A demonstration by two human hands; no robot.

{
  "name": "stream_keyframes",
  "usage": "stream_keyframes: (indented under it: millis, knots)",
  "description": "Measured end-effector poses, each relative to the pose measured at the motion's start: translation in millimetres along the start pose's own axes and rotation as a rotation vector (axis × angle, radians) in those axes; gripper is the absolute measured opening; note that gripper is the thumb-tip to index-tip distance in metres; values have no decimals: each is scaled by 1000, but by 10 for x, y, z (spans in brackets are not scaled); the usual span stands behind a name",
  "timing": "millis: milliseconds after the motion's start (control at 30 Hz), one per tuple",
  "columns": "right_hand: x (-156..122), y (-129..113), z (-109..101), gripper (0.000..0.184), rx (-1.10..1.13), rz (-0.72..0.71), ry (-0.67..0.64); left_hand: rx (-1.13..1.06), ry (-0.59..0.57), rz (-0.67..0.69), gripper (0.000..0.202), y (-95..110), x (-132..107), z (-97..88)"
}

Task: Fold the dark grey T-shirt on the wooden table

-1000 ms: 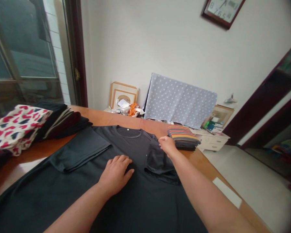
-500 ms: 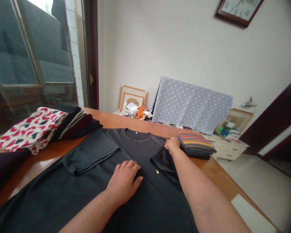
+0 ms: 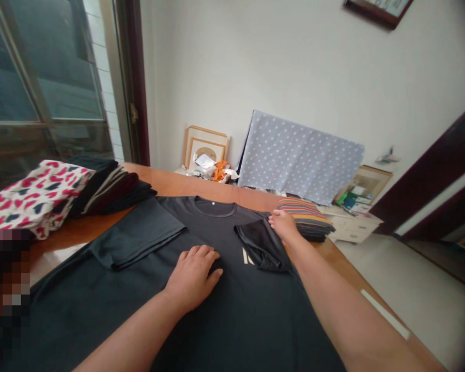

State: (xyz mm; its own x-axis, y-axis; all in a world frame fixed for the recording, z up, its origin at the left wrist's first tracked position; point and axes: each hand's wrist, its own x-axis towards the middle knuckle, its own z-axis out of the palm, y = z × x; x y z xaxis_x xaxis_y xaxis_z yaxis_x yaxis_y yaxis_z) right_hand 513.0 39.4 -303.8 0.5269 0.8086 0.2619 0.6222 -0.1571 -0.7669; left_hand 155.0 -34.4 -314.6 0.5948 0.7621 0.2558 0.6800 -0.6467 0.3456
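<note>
A dark grey T-shirt [image 3: 225, 315] lies spread on the wooden table [image 3: 170, 186], collar at the far side. Its left sleeve [image 3: 139, 235] is folded inward and lies flat. My left hand [image 3: 194, 274] rests palm down on the middle of the shirt, fingers stretched out. My right hand [image 3: 283, 227] is at the shirt's right shoulder, fingers closed on the right sleeve [image 3: 259, 245], which is partly turned over the chest. A pale print [image 3: 247, 257] shows beside that sleeve.
A pile of folded clothes [image 3: 104, 186] and a white cloth with red and dark hearts [image 3: 31, 199] sit at the table's left. A striped folded stack [image 3: 306, 217] lies beyond my right hand. Picture frames [image 3: 205, 147] and a dotted cloth [image 3: 298, 157] lean on the wall.
My right hand has drawn the right sleeve slightly back outward, uncovering a pale print on the chest. My left hand stays flat on the shirt. The view has shifted a little.
</note>
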Motion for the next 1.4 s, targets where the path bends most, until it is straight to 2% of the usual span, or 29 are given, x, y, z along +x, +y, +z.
stream_keyframes:
  millis: [167, 233, 333, 400, 467, 567, 700, 800, 867, 967, 1100, 1267, 1400]
  knots:
    - [-571, 149, -542, 30, 9, 19, -64, 14, 1, 2, 34, -5, 13, 13]
    - [-825, 249, -707, 25, -74, -43, -103, 21, -4, -4, 35, 0, 15, 11]
    - [-1164, 400, -887, 21, -273, -192, -270, 24, -16, -11, 35, 9, 12, 1]
    - [-1335, 463, -983, 21, -390, -227, -341, 21, -22, -9, 36, 17, 8, -8]
    - [-1463, 461, -1069, 26, -482, -210, -327, 19, -23, -7, 37, 26, 6, -17]
    - [-1626, 307, -1156, 32, -562, -203, -266, 21, -16, -12, 38, 44, 3, -24]
    - [-1911, -87, -1097, 30, -546, -327, -278, 34, -7, -26, 38, 84, -16, -34]
    - [-2156, -354, -942, 31, -519, -442, -333, 45, 11, -16, 37, 121, -49, -38]
    - [-2300, -452, -831, 36, -519, -528, -375, 44, 24, -11, 36, 134, -70, -36]
    - [-2458, -448, -692, 43, -518, -616, -441, 24, 49, -26, 39, 120, -85, -29]
    - [-2556, -303, -593, 44, -523, -624, -415, 24, 51, -78, 42, 75, -92, -55]
    - [-2590, -274, -605, 45, -493, -596, -404, 80, -61, -66, 44, 84, -69, -167]
    - [-2494, -299, -684, 41, -348, -559, -446, 115, -96, -61, 35, 226, 74, -195]
